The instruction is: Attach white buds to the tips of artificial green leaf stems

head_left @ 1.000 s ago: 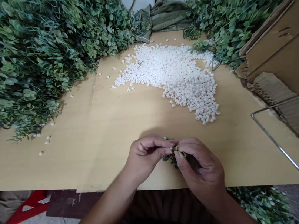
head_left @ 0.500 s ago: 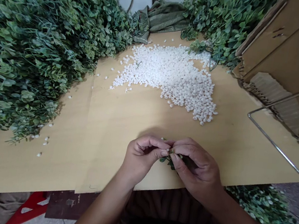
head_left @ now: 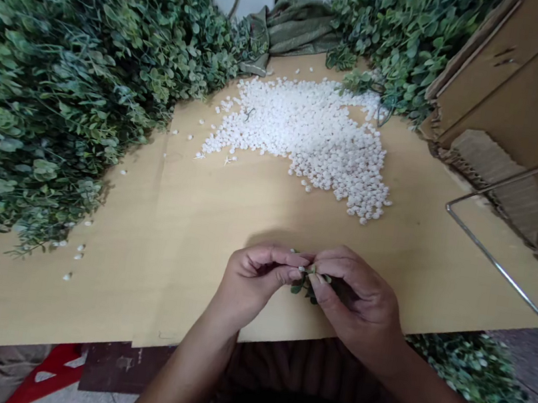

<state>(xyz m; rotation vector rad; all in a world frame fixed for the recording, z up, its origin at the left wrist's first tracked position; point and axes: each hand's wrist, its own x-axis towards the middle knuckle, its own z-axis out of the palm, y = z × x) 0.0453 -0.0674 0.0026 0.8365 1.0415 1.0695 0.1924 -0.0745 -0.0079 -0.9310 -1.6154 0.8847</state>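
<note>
My left hand (head_left: 253, 283) and my right hand (head_left: 359, 302) meet fingertip to fingertip over the near edge of the table. Between the right thumb and fingers is a small green leafy sprig (head_left: 297, 288), its leaves hanging below the fingertips and mostly covered by the hand. The left thumb and forefinger are pinched against the sprig's tip, with a tiny white bud showing at the fingertips. Beyond the hands a broad heap of small white buds (head_left: 305, 123) is spread on the tan tabletop (head_left: 215, 220).
Artificial greenery (head_left: 65, 77) is piled high on the left, and another leafy pile (head_left: 404, 40) stands back right. A cardboard box (head_left: 532, 93) and a bent metal rod (head_left: 497, 259) flank the right side. More greenery (head_left: 476, 374) sits below the table edge. Several stray buds lie left.
Both hands stay pinched together with only slight finger movement at the sprig. The view has shifted a little, so the whole scene sits marginally further left.
</note>
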